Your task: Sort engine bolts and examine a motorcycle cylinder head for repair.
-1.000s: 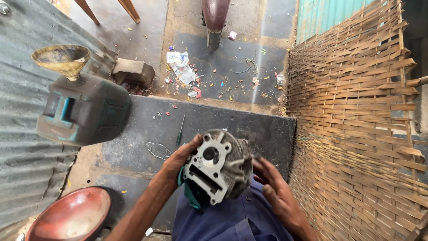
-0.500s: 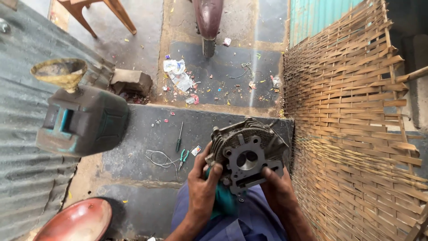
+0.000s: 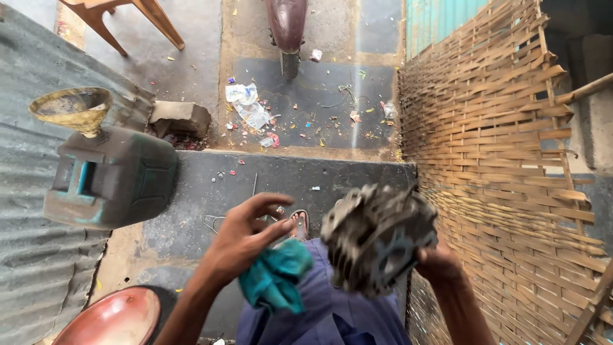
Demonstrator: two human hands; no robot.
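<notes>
My right hand (image 3: 435,262) grips a grey finned metal engine cylinder (image 3: 377,236), held up at the right and blurred by motion. My left hand (image 3: 246,237) has come off the cylinder; its thumb and palm pinch a teal rag (image 3: 276,276) while the fingers spread above it. Both hands hover over my lap in blue cloth (image 3: 332,313). A foot in a sandal (image 3: 299,222) shows between the hands on the dark slab.
A dark jerrycan (image 3: 112,176) with a yellow funnel (image 3: 73,108) rests on corrugated sheet at the left. A red bowl (image 3: 112,318) sits bottom left. A woven bamboo fence (image 3: 504,160) fills the right. A brick (image 3: 181,118), litter, a scooter wheel (image 3: 288,61) and chair legs lie ahead.
The cylinder swung to the right and turned in my right hand. My left hand let go of it and now holds only the rag.
</notes>
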